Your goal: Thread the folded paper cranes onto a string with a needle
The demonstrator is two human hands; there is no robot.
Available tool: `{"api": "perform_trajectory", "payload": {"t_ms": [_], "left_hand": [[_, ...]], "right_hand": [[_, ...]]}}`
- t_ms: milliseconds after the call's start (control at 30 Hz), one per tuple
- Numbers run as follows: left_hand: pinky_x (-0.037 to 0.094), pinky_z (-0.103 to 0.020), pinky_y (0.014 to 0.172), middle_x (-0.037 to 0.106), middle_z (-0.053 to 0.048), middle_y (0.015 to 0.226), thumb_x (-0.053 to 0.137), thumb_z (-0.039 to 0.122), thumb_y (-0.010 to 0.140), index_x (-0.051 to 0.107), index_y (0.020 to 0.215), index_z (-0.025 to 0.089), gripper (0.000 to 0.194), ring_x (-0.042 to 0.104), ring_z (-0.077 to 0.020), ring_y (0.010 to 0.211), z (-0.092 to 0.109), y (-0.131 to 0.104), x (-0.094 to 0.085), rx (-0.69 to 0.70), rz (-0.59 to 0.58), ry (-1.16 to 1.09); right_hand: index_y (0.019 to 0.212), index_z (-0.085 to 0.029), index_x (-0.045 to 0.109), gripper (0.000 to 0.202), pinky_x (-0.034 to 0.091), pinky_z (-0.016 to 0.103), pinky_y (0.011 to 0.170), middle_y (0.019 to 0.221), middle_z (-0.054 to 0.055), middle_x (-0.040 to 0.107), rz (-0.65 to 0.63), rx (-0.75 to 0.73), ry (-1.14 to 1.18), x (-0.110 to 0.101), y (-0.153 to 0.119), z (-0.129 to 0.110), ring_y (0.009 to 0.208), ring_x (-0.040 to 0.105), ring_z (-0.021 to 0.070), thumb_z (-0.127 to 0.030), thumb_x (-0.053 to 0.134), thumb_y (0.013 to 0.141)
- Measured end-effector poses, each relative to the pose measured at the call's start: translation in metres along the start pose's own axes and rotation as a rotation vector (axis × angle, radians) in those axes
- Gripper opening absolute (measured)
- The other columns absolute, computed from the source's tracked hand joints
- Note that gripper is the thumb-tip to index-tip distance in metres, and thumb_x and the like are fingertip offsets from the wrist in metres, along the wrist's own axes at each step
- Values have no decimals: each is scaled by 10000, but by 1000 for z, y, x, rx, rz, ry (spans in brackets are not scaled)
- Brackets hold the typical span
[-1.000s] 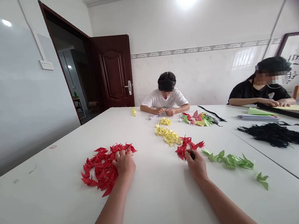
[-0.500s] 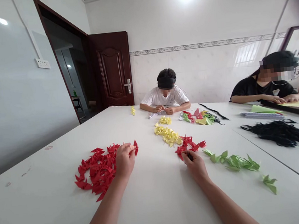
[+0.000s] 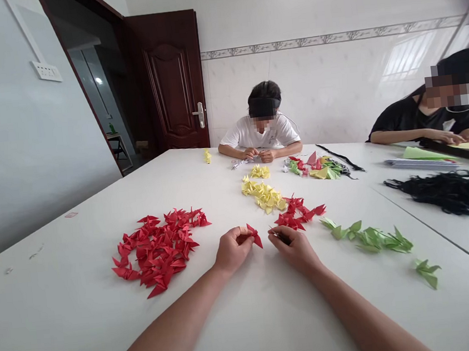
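Between finger and thumb, my left hand [image 3: 234,249] pinches a red folded paper piece [image 3: 256,237] above the white table [image 3: 249,313]. Just to its right, my right hand [image 3: 295,247] is closed on a thin dark tool [image 3: 282,237] whose pointed tip faces the red piece; the two look slightly apart. A big heap of red folded paper pieces [image 3: 162,250] lies left of my left hand. Beyond my right hand is a smaller red group [image 3: 297,212], with yellow pieces [image 3: 264,194] behind it and green pieces [image 3: 371,238] to the right.
Across the table sits a person in white [image 3: 261,131]; another in black [image 3: 404,118] is at the right. Mixed coloured pieces [image 3: 321,167], a bundle of black cords [image 3: 446,192] and a paper stack [image 3: 421,160] lie on the far right side.
My left hand has moved right, away from the red heap, carrying the red piece. My right hand has drawn back slightly from the small red group. The view has tilted down.
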State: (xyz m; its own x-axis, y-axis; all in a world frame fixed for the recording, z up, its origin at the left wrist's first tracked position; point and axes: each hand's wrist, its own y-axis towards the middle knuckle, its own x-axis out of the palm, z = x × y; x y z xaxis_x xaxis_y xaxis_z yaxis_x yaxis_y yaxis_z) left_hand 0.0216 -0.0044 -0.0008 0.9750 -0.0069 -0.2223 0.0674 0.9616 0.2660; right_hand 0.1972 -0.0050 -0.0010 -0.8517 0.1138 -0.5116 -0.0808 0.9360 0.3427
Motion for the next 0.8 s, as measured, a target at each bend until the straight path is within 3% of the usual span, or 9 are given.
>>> {"api": "perform_trajectory", "payload": {"t_ms": [233,367,800], "left_hand": [[478,-274,746,665,-53,823,580,218,695,614,809,146,140,617,-158,774,-2,11,0,-9,-44,-76],[477,-288,766,664,-62,849,591,223,694,614,852,137,182,615,-164,796,1,10,-3,-43,-41,-90],[485,-286,791,661,-74,945,579,191,711,645,877,147,183,612,-175,878,3,6,-1,-11,-115,-25]], "right_hand": [[984,-150,625,386,432,259,623,862,64,658,-171,-11,49,-4,-3,-2,717,569,174,-445,489,776],[973,-157,641,404,406,250,567,778,42,645,-246,-22,-20,-5,-3,-5,645,539,159,-467,449,798],[806,-185,664,393,366,217,535,641,8,609,-207,-99,-165,-1,-2,-6,603,519,133,-496,423,811]]}}
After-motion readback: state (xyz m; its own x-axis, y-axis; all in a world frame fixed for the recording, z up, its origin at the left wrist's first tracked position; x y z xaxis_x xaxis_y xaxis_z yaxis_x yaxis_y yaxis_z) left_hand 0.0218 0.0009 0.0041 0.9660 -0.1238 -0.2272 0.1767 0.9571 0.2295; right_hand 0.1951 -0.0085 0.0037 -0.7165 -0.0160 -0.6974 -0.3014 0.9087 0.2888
